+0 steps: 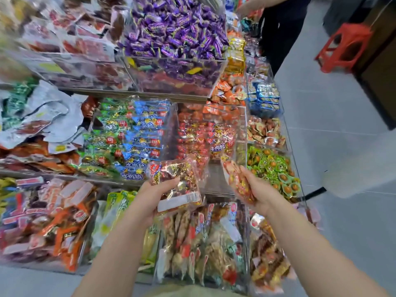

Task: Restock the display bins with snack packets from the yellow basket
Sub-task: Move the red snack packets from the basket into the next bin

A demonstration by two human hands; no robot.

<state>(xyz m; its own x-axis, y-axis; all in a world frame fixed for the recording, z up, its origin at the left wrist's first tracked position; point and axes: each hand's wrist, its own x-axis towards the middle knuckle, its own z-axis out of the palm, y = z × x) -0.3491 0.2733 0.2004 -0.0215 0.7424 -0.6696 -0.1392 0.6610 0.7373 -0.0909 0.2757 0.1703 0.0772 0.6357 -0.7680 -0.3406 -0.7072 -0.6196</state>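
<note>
My left hand [154, 195] grips a stack of red-and-gold snack packets [177, 185] with a white barcode label facing me. My right hand [256, 189] holds one more red-and-gold snack packet [234, 179], tilted on edge. Both hands hover in front of the middle shelf, just below a clear acrylic bin [240, 151] that holds matching red packets [201, 136] at its back. The yellow basket is out of view.
Tiered clear bins fill the display: purple candies [175, 33] on top, green and blue packets [128, 138] to the left, green round snacks [272, 168] to the right, long packets [199, 243] below. Another person in black [282, 28] stands at the far end. A red stool [345, 48] sits on the grey floor.
</note>
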